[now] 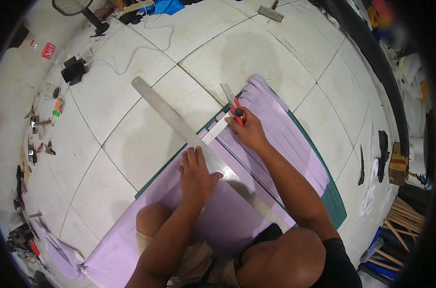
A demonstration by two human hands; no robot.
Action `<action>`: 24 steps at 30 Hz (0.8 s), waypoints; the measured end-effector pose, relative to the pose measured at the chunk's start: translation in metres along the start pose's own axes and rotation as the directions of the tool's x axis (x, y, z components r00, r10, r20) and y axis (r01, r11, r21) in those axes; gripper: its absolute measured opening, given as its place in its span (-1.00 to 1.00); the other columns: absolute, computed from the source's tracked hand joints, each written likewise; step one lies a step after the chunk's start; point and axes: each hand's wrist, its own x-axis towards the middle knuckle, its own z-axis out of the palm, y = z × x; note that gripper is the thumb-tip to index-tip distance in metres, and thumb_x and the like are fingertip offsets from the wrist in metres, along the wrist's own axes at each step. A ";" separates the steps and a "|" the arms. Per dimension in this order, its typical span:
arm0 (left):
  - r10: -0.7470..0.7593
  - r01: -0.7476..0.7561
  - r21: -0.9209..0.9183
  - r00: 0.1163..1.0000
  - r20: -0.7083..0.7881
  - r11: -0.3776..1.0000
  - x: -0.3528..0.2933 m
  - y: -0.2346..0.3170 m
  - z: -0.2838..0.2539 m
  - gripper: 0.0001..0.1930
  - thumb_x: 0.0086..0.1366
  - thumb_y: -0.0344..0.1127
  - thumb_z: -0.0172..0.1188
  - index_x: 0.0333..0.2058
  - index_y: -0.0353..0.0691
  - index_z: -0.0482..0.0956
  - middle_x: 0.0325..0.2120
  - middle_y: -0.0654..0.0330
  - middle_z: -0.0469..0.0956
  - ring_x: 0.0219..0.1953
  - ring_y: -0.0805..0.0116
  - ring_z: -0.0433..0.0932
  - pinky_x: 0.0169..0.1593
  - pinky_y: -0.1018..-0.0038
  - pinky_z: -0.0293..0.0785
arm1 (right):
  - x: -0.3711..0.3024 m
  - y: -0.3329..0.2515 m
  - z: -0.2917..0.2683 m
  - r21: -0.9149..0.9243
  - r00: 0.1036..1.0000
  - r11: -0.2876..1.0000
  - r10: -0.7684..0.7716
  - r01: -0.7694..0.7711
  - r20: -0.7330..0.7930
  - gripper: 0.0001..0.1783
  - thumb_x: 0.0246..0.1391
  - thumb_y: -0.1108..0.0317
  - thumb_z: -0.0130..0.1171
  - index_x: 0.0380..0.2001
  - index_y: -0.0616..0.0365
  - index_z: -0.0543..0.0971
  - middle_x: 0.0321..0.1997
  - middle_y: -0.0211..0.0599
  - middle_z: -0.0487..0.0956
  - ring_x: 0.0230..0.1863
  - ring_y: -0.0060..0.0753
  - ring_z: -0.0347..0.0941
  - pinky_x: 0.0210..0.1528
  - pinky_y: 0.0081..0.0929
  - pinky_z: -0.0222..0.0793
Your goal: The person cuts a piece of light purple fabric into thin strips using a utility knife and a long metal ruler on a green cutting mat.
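My left hand (196,175) lies with fingers spread on a long metal ruler (162,105) and the lilac fabric (227,206) beside it. The ruler runs diagonally across the fabric and past the edge of a green cutting mat (335,204). In my right hand (249,129) is a red cutter knife (237,109) with a black knob, its wide blade pointing up and away. A short white flat strip (215,132) reaches from my right fingers toward the ruler; I cannot tell whether they grip it. Lilac strips (287,144) lie in layers under my right forearm.
White floor tiles surround the mat. A phone on a stand (74,70) with a white cable stands at the far left, near a bottle (42,49). A metal-headed tool (270,13) lies at the back. Small hardware lines the left wall; wooden sticks (400,216) are at right.
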 end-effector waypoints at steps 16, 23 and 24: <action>0.043 -0.044 0.161 0.999 0.011 0.986 0.019 -0.009 0.021 0.08 -0.03 0.14 0.49 0.29 -0.36 0.11 0.37 -0.28 -0.04 0.34 -0.24 0.11 0.25 -0.08 0.29 | -0.227 0.065 -0.183 0.385 0.854 0.922 0.235 -0.044 -0.465 -0.56 0.19 0.17 0.27 0.03 0.18 0.47 -0.33 -0.32 0.59 -0.44 -0.56 0.50 -0.55 -0.62 0.32; -0.015 -0.004 0.183 0.995 0.102 0.983 0.015 -0.007 0.002 0.04 -0.03 0.12 0.50 0.27 -0.31 0.13 0.35 -0.24 0.01 0.33 -0.27 0.10 0.24 -0.04 0.32 | -0.348 0.153 -0.219 0.346 0.790 0.901 0.405 -0.260 -0.460 -0.57 0.17 0.18 0.31 0.02 0.14 0.50 -0.35 -0.42 0.56 -0.36 -0.53 0.49 -0.36 -0.52 0.40; -0.015 -0.005 0.183 0.994 0.105 0.983 0.015 0.002 -0.001 0.02 -0.04 0.10 0.51 0.25 -0.30 0.15 0.35 -0.23 0.03 0.33 -0.26 0.11 0.23 -0.03 0.34 | -0.358 0.158 -0.224 0.349 0.786 0.896 0.418 -0.274 -0.456 -0.58 0.17 0.19 0.31 0.02 0.14 0.51 -0.35 -0.43 0.55 -0.36 -0.54 0.49 -0.36 -0.51 0.40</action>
